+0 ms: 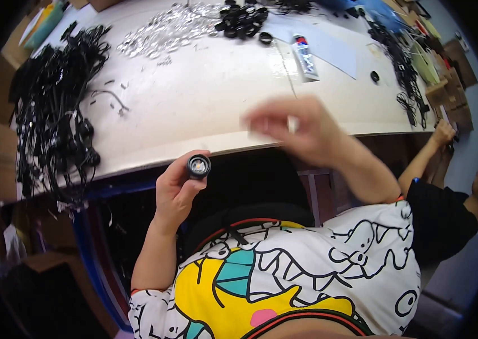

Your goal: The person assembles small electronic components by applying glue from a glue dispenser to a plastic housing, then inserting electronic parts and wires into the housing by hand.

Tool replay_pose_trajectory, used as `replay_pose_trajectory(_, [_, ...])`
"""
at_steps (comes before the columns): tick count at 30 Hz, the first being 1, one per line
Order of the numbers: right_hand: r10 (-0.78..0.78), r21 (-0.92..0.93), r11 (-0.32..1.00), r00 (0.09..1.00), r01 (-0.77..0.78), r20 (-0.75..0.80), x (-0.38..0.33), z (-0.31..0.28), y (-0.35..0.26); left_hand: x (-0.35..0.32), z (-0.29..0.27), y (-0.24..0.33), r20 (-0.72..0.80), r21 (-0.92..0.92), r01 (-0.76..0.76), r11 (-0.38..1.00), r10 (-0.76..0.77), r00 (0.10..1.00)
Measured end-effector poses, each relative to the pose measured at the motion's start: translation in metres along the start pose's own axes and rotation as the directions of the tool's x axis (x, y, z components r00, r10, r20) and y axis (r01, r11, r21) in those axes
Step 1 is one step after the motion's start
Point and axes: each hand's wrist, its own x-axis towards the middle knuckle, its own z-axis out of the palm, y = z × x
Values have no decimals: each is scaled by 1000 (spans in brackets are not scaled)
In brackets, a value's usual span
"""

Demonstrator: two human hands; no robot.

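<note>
holding a short black cylinder (199,167) by the near edge of the counter (193,96), the left hand (177,191) has its grip closed around the sides, thumb and fingers pressing on it. the cylinder's open end faces up and shows a pale inside with a small orange-yellow spot. the right hand (298,125) hovers to the right, well apart from the cylinder; its fingers are curled and blurred, so one cannot tell whether its grip has anything in it. a heap of black cables (58,107) lies at the counter's left, clear pieces (165,28) spread along the far side, and black rings (241,21) gather beside them. farther right, a tube (305,58) lies by a pale sheet (337,53), near a loose black ring (375,76)
</note>
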Motion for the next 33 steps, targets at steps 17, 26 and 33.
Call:
replay_pose_trajectory(17, [-282, -784, 606, 958, 139, -48, 198, 29, 89, 2, -26, 8, -228, -158, -159, 974, 121, 966])
replay_pose_trajectory(26, [-392, -817, 525, 920, 240, 18, 209, 31, 98, 6, -30, -7, -159, -208, -209, 956, 177, 971])
replay_pose_trajectory(33, [-40, -599, 800, 992, -40, -120, 172, -1, 33, 12, -24, 2, -103, -227, -123, 966, 101, 989])
